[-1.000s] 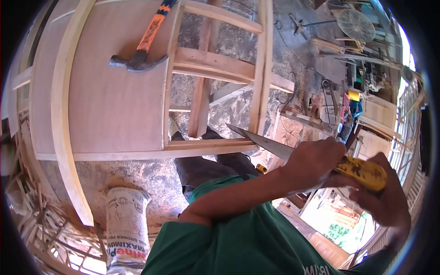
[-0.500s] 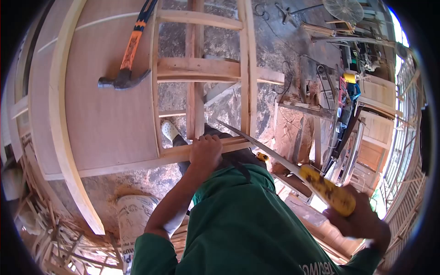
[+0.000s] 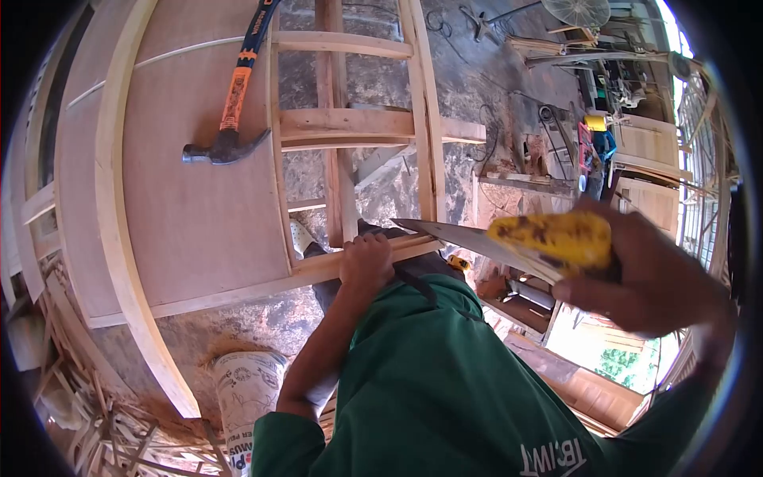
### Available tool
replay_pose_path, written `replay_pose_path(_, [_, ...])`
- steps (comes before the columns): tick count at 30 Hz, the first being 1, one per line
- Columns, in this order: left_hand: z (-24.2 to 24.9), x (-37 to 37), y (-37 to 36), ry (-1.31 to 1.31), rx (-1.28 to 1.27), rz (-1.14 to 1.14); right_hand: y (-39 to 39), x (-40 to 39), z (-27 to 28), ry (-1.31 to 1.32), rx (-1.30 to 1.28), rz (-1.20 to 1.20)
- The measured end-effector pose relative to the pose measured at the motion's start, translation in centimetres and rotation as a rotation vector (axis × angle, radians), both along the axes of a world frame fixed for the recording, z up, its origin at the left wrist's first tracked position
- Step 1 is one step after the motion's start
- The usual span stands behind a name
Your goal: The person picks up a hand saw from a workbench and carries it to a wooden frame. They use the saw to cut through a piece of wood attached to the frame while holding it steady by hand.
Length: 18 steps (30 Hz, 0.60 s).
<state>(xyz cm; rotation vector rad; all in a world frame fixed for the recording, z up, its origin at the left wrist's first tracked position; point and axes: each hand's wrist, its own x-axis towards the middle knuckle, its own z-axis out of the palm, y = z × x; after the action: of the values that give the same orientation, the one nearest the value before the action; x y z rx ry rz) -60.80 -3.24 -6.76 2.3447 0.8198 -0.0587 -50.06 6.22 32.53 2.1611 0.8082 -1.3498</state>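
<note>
Right hand [image 3: 648, 274] closed round the saw [image 3: 548, 238], left hand [image 3: 367, 262] curled over the rail [image 3: 319, 268], the apparent cutting calls for straight strokes.

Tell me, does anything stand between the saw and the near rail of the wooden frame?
Nothing visible does: in this view the saw crosses the near rail by its right end. The left hand grips that rail, clear of the blade.

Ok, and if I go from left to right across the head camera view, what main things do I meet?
Long pale wooden strip → hammer with orange and black handle → left hand → saw blade → yellow saw handle → right hand, which grips that handle.
</note>
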Motion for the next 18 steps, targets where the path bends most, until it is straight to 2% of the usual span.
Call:
replay_pose_path(2, [-0.4,0.0,-0.6,-0.020,-0.006,0.015,-0.5,0.9,-1.4,0.102,0.243,-0.097])
replay_pose_path(4, [-0.6,0.1,-0.5,-0.036,-0.032,0.053,-0.2,0.7,0.2,0.024,0.277,-0.126])
replay_pose_path(6, [-0.2,0.2,-0.3,-0.031,-0.054,0.043,1.9,-1.5,2.7,0.002,0.306,-0.363])
replay_pose_path(7, [-0.1,0.2,-0.1,-0.024,-0.072,0.026,2.1,-1.1,1.9,0.003,0.306,-0.364])
replay_pose_path(10, [0.4,0.1,0.1,-0.016,-0.088,0.030,2.3,2.2,-2.5,0.264,0.328,0.258])
replay_pose_path(11, [0.3,0.1,0.1,-0.024,-0.078,0.018,2.9,1.5,-3.2,0.252,0.338,0.250])
replay_pose_path(13, [0.0,0.1,0.0,-0.021,-0.102,0.041,4.9,-1.0,-4.8,-0.054,-0.011,0.128])
replay_pose_path(18, [0.9,-0.1,0.1,-0.021,-0.097,0.055,7.1,-0.5,-4.7,-0.106,0.023,0.192])
